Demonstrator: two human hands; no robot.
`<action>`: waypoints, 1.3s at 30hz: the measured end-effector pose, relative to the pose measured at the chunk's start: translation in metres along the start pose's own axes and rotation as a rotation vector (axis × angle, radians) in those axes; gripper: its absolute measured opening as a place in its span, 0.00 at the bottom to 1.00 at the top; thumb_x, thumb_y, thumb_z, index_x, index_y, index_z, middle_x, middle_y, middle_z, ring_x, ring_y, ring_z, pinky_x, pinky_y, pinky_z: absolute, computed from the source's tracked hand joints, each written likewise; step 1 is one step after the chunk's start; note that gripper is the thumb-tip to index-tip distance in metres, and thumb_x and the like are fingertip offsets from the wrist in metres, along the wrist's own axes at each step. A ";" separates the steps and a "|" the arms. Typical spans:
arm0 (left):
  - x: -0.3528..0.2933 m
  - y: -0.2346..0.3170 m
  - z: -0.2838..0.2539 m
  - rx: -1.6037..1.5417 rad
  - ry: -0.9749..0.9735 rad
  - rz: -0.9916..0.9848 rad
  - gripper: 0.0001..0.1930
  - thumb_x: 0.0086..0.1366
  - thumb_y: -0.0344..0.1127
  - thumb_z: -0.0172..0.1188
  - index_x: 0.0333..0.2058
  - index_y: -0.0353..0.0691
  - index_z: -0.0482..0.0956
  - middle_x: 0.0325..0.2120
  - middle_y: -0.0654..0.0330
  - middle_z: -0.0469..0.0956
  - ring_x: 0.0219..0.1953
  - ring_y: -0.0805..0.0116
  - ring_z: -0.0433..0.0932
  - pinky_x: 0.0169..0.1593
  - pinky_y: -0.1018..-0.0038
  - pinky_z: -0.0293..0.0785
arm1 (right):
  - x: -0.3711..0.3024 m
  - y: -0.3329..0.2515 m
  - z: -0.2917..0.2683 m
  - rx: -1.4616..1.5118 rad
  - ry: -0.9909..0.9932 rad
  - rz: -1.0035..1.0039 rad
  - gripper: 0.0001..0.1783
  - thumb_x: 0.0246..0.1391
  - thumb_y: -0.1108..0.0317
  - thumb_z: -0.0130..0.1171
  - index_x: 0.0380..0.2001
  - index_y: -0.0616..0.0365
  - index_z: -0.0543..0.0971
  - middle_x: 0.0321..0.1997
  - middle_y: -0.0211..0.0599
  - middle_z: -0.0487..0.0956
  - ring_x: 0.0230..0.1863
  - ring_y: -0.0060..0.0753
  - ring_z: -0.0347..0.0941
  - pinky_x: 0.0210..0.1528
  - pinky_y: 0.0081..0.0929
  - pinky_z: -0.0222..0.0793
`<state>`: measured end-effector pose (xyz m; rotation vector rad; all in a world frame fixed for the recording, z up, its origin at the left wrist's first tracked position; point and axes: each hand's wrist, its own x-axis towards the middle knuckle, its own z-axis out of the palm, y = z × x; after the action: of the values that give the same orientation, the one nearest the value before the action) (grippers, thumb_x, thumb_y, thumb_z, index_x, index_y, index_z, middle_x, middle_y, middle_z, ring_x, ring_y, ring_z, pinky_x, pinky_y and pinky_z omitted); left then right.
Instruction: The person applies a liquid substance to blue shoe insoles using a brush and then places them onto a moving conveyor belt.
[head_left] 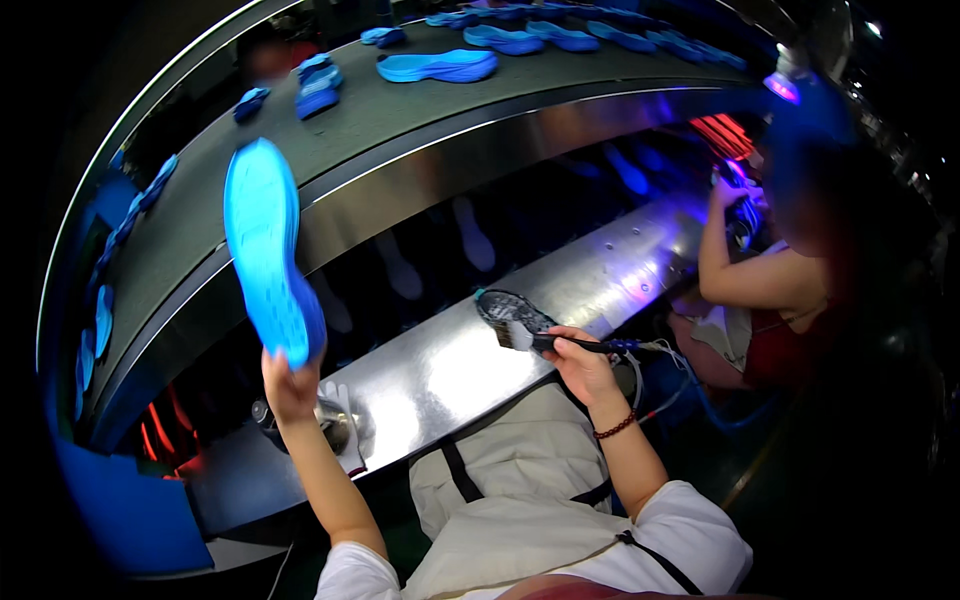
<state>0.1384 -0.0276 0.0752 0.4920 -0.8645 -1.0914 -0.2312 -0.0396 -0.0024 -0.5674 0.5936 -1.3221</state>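
My left hand (291, 388) is closed round the lower end of a bright blue shoe sole (264, 235), held upright in front of the conveyor's edge. In my right hand (582, 368) is a brush (517, 336) with a black handle, gripped between thumb and fingers. Its bristle end lies over a dark, oblong dish or sole-shaped piece (508, 304) with pale smears, on the metal ledge. I cannot tell whether the bristles touch that piece.
Several blue soles (437, 67) lie on the dark conveyor belt (385, 125). Pale soles (473, 235) show in the dark space below. A metal pot (335, 425) and a whitish glove (349, 440) sit on the shiny ledge (430, 395). Another person (760, 270) works at right, near cables and red-glowing heaters (724, 137).
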 end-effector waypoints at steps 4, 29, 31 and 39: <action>-0.051 -0.046 0.004 -0.351 -0.196 -0.398 0.36 0.53 0.51 0.52 0.53 0.30 0.54 0.46 0.43 0.66 0.43 0.48 0.71 0.50 0.57 0.65 | -0.004 -0.014 0.001 -0.027 -0.134 -0.046 0.11 0.48 0.76 0.50 0.37 0.65 0.73 0.40 0.44 0.74 0.44 0.34 0.70 0.50 0.28 0.64; -0.089 -0.119 0.070 -0.296 0.388 -0.588 0.42 0.54 0.71 0.21 0.51 0.40 0.60 0.41 0.49 0.69 0.43 0.56 0.70 0.50 0.62 0.64 | -0.005 0.035 0.111 -1.167 -0.592 -0.613 0.10 0.35 0.73 0.60 0.27 0.61 0.77 0.28 0.39 0.78 0.31 0.36 0.74 0.34 0.25 0.68; -0.088 -0.108 0.058 -0.220 0.328 -0.576 0.45 0.53 0.72 0.18 0.47 0.36 0.63 0.35 0.49 0.72 0.38 0.58 0.73 0.43 0.63 0.70 | -0.028 0.026 0.100 -1.210 -0.710 -0.565 0.09 0.33 0.73 0.60 0.24 0.59 0.77 0.27 0.38 0.78 0.31 0.38 0.74 0.36 0.27 0.68; -0.100 -0.085 0.089 -0.488 0.097 -0.749 0.47 0.51 0.74 0.16 0.50 0.37 0.62 0.38 0.46 0.70 0.39 0.52 0.72 0.44 0.58 0.69 | -0.014 -0.019 0.114 -0.841 -0.566 -0.285 0.09 0.42 0.77 0.57 0.31 0.64 0.77 0.26 0.36 0.78 0.25 0.21 0.73 0.28 0.16 0.68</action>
<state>-0.0005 0.0350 0.0304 0.4563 -0.2876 -1.8832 -0.1686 -0.0236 0.0944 -1.7005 0.5880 -1.0522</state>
